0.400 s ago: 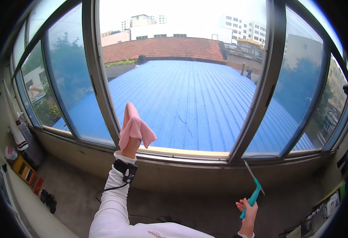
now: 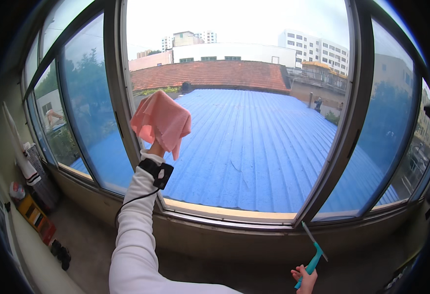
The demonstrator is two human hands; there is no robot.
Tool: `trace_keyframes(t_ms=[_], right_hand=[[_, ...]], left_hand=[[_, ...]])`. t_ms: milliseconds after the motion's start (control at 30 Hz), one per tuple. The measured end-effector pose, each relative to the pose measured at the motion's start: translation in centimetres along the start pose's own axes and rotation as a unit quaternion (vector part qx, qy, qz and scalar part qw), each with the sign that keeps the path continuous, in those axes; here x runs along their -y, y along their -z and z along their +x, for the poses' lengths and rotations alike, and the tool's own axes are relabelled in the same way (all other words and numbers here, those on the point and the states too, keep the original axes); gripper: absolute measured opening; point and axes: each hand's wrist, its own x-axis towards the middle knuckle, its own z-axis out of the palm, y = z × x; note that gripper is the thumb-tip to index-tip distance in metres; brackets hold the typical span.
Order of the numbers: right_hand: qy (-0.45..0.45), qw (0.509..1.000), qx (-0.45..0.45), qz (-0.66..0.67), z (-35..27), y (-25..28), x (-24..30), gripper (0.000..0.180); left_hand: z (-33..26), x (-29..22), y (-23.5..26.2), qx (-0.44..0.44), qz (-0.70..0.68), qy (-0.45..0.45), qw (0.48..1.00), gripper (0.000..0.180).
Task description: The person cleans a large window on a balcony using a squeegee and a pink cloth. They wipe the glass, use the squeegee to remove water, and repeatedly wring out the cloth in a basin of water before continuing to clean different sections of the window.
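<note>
My left hand (image 2: 157, 148) is raised toward the left side of the large middle window opening. A pink cloth (image 2: 165, 115) drapes over it and hides the fingers, and its loose edge hangs down on the right. The cloth is beside the metal window frame (image 2: 113, 63); whether it touches glass I cannot tell. Low on the right, my right hand (image 2: 305, 281) is closed around the handle of a teal squeegee (image 2: 313, 260). Its thin blade slants upward, with the upper tip near the window sill.
Tinted sliding panes (image 2: 90, 98) flank the opening on both sides. Outside lies a blue corrugated roof (image 2: 234, 147). At the left wall stand a yellow and red crate (image 2: 34, 215) and dark shoes (image 2: 60, 254) on the floor. A black cable hangs from my left wrist.
My left hand has risen with the pink cloth, which is now spread wider. The window scene sits lower in view. My right hand with the squeegee has shifted down a little.
</note>
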Motion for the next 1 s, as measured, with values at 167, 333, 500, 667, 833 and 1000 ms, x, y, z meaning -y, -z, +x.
trace_keyframes(t_ms=[167, 333, 500, 667, 833, 1000], right_hand=[[0.024, 0.996, -0.059, 0.057, 1.5, -3.8, -1.6, 0.028], [0.03, 0.991, -0.113, 0.063, 1.8, -5.5, -1.3, 0.026], [0.033, 0.988, -0.136, 0.065, 2.6, -6.8, -1.4, 0.025], [0.033, 0.992, -0.115, 0.051, 3.6, -8.2, 0.7, 0.025], [0.054, 0.992, -0.1, 0.056, 5.1, -6.2, 3.6, 0.024], [0.086, 0.982, -0.155, 0.067, 8.2, -3.4, 2.8, 0.023]], left_hand=[[5.7, 6.8, -0.8, -0.015, -0.004, 0.003, 1.0, 0.025], [5.4, 11.4, -5.9, 0.061, -0.088, 0.056, 0.993, 0.026], [1.6, 9.9, -16.5, 0.272, -0.234, 0.108, 0.927, 0.029], [0.4, 5.6, -24.9, 0.467, -0.225, 0.029, 0.855, 0.037], [5.8, 0.6, -23.3, 0.428, -0.087, -0.19, 0.879, 0.026], [15.4, -5.8, -13.0, 0.172, 0.2, -0.359, 0.895, 0.036]])
